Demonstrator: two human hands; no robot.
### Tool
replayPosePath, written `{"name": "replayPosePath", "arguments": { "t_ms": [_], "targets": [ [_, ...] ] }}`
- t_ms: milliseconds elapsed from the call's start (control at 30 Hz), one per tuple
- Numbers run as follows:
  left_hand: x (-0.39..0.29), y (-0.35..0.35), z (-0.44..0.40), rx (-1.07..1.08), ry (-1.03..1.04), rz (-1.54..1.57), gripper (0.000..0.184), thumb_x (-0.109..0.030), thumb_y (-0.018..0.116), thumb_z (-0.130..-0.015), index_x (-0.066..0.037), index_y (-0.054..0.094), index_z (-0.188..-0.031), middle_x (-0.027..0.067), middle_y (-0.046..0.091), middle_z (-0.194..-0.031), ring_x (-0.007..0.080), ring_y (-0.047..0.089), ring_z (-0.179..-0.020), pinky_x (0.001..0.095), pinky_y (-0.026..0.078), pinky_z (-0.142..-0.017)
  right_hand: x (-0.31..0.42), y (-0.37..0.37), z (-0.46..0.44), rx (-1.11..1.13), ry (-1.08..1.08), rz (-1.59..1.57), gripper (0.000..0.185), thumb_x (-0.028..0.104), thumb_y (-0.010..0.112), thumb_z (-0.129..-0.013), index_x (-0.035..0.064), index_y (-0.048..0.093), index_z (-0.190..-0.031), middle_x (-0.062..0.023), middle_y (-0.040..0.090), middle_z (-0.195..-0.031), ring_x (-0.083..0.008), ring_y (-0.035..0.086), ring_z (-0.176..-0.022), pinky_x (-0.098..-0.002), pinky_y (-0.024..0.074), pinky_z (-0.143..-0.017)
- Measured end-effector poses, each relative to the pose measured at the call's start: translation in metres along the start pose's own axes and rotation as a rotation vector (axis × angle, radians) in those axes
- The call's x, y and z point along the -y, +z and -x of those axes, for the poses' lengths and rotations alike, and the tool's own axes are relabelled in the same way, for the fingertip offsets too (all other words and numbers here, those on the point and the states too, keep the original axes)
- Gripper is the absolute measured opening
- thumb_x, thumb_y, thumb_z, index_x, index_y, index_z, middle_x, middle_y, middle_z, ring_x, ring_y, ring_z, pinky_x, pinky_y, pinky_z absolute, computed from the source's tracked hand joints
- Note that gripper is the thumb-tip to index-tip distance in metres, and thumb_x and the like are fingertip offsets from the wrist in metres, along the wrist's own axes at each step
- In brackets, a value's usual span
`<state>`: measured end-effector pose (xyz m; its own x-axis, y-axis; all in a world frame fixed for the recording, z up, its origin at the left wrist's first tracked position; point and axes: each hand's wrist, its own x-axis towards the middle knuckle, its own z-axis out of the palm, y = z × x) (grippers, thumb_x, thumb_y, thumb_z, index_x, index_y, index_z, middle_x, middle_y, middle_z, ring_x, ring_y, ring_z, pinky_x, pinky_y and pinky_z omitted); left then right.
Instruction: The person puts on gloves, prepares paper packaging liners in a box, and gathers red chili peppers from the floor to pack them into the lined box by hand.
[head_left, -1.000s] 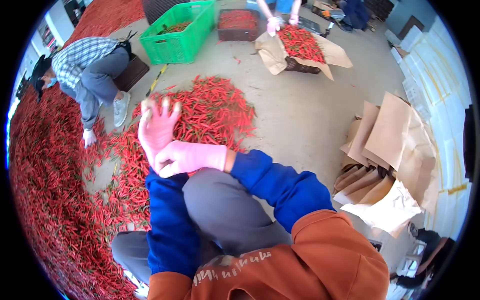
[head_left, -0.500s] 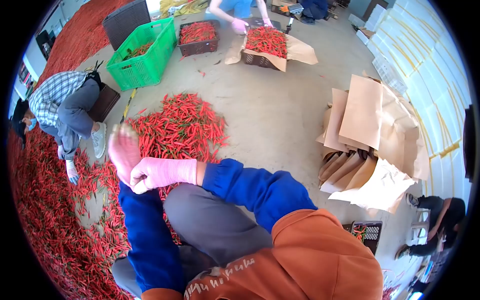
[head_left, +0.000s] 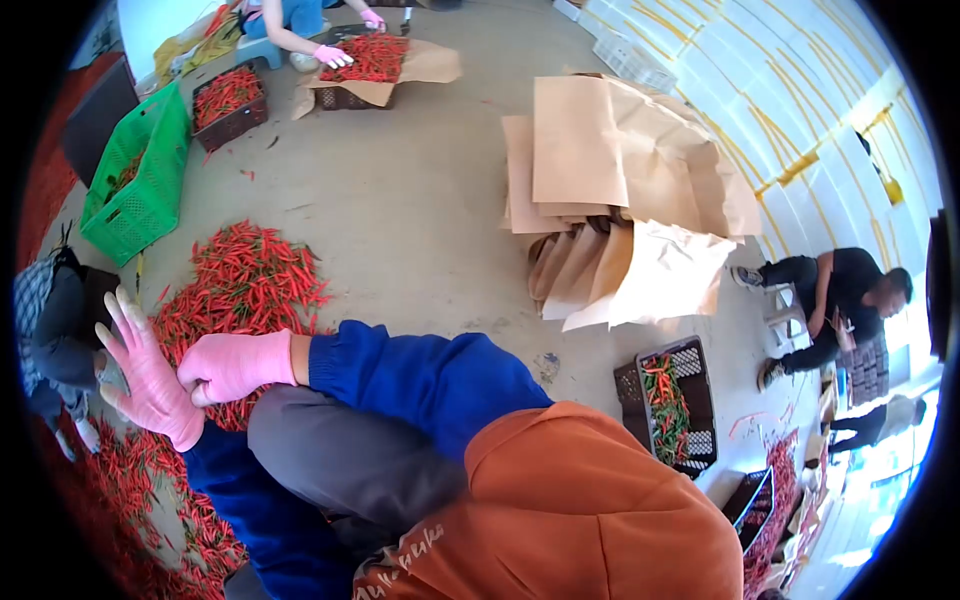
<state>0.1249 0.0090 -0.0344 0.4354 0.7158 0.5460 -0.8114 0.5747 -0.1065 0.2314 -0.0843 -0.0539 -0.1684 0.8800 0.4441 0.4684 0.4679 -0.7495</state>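
Note:
My left hand (head_left: 150, 375), in a pink glove with whitish fingertips, is held up with its fingers spread and holds nothing. My right hand (head_left: 232, 368), also in a pink glove, has its fingers closed at the cuff of the left glove, by the wrist. Both forearms wear blue sleeve covers (head_left: 400, 385). Just beyond my hands lies a heap of red chili peppers (head_left: 245, 285) with green stems. More loose chilies (head_left: 130, 480) cover the floor to the left and below my hands.
A green crate (head_left: 150, 190) stands at the upper left beside a dark crate of chilies (head_left: 228, 98). A gloved person handles a paper-lined crate (head_left: 365, 60). Stacked brown paper (head_left: 580, 140) and a black crate (head_left: 700, 400) are right. Other people sit left and right.
My view has swung to the right, bringing the black crate and seated person into fuller view. My left hand's blurred fingers are now clearly spread; the right stays at the left wrist.

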Motion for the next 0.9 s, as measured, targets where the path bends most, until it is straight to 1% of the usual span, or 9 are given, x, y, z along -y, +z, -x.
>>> {"name": "replayPosePath", "arguments": {
  "t_ms": [167, 267, 333, 367, 467, 533, 667, 700, 900],
  "targets": [
    [0.021, 0.04, -0.005, -0.015, -0.024, 0.105, 0.095, -0.076, 0.035, -0.081, -0.02, 0.001, -0.15, 0.0209, -0.01, -0.154, 0.046, -0.01, -0.139, 0.0641, -0.004, -0.11, 0.02, -0.013, -0.001, 0.229, -0.115, 0.2, 0.023, 0.024, 0.061, -0.077, 0.0079, 0.068, -0.092, -0.0146, 0.066, -0.081, -0.0347, 0.062, -0.08, -0.0439, 0.0472, -0.072],
    [0.018, 0.067, -0.006, 0.043, 0.172, 0.077, 0.074, -0.061, 0.04, -0.09, -0.021, 0.018, -0.149, 0.0166, -0.001, -0.156, 0.0445, -0.006, -0.141, 0.0661, -0.001, -0.109, 0.056, -0.02, 0.004, 0.255, -0.133, 0.175, 0.022, 0.023, 0.06, -0.077, 0.0081, 0.068, -0.091, -0.0144, 0.066, -0.081, -0.0347, 0.062, -0.08, -0.0436, 0.0472, -0.072],
    [-0.003, 0.054, -0.005, 0.041, 0.062, 0.207, 0.054, -0.036, 0.051, -0.094, -0.012, 0.037, -0.14, 0.0143, 0.041, -0.137, 0.0317, 0.034, -0.128, 0.0514, 0.027, -0.107, 0.062, -0.016, 0.009, 0.172, -0.125, 0.259, 0.018, 0.022, 0.06, -0.076, 0.0068, 0.066, -0.083, -0.0145, 0.065, -0.075, -0.0343, 0.063, -0.076, -0.045, 0.0479, -0.069],
    [-0.009, 0.044, -0.016, 0.237, -0.18, -0.111, 0.049, -0.032, 0.052, -0.093, -0.01, 0.042, -0.136, 0.0114, 0.047, -0.126, 0.026, 0.041, -0.117, 0.043, 0.034, -0.099, 0.058, -0.013, 0.013, 0.14, -0.083, 0.346, 0.016, 0.021, 0.06, -0.075, 0.0063, 0.065, -0.079, -0.0145, 0.064, -0.073, -0.0344, 0.062, -0.074, -0.0451, 0.0479, -0.067],
    [0.015, 0.045, -0.016, -0.265, -0.055, -1.333, 0.036, -0.022, 0.056, -0.092, -0.004, 0.055, -0.124, 0.0054, 0.058, -0.104, 0.0131, 0.053, -0.088, 0.0273, 0.044, -0.075, 0.073, -0.021, 0.012, -0.04, 0.03, 0.369, 0.015, 0.021, 0.061, -0.076, 0.0067, 0.061, -0.071, -0.0138, 0.06, -0.069, -0.0336, 0.061, -0.071, -0.0454, 0.0484, -0.066],
    [0.014, 0.047, -0.026, -0.414, -0.07, -1.728, 0.033, -0.017, 0.057, -0.092, -0.001, 0.057, -0.121, 0.0057, 0.061, -0.098, 0.0119, 0.055, -0.081, 0.0261, 0.045, -0.074, 0.101, -0.025, 0.013, -0.301, -0.16, 0.266, 0.017, 0.021, 0.061, -0.08, 0.0074, 0.057, -0.09, -0.0112, 0.055, -0.081, -0.0316, 0.058, -0.074, -0.0428, 0.0484, -0.068],
    [0.029, 0.04, -0.028, -0.236, -0.03, -2.204, 0.029, -0.011, 0.056, -0.092, 0.004, 0.057, -0.117, 0.0091, 0.062, -0.104, 0.0163, 0.054, -0.096, 0.0274, 0.044, -0.086, 0.096, -0.001, 0.004, -0.408, -0.11, 0.664, 0.026, 0.016, 0.058, -0.078, 0.0036, 0.051, -0.1, -0.0095, 0.05, -0.086, -0.0243, 0.057, -0.072, -0.0346, 0.0494, -0.06],
    [0.022, 0.022, -0.03, -0.366, 0.012, -1.898, 0.027, -0.012, 0.056, -0.093, 0.004, 0.057, -0.114, 0.0088, 0.061, -0.101, 0.0166, 0.054, -0.095, 0.0294, 0.045, -0.085, 0.09, 0.0, 0.0, -0.407, -0.043, 0.747, 0.027, 0.015, 0.057, -0.078, 0.0025, 0.05, -0.101, -0.0094, 0.05, -0.087, -0.023, 0.056, -0.071, -0.033, 0.0496, -0.059],
    [0.008, 0.008, 0.001, 0.204, 0.067, -2.855, 0.029, -0.018, 0.061, -0.082, -0.005, 0.061, -0.108, 0.016, 0.064, -0.098, 0.0352, 0.059, -0.094, 0.0411, 0.049, -0.08, 0.075, 0.017, -0.01, -0.28, 0.065, 0.945, 0.036, 0.016, 0.052, -0.079, -0.0031, 0.049, -0.11, -0.0149, 0.053, -0.101, -0.0244, 0.059, -0.081, -0.0341, 0.051, -0.061]
  ]
}}
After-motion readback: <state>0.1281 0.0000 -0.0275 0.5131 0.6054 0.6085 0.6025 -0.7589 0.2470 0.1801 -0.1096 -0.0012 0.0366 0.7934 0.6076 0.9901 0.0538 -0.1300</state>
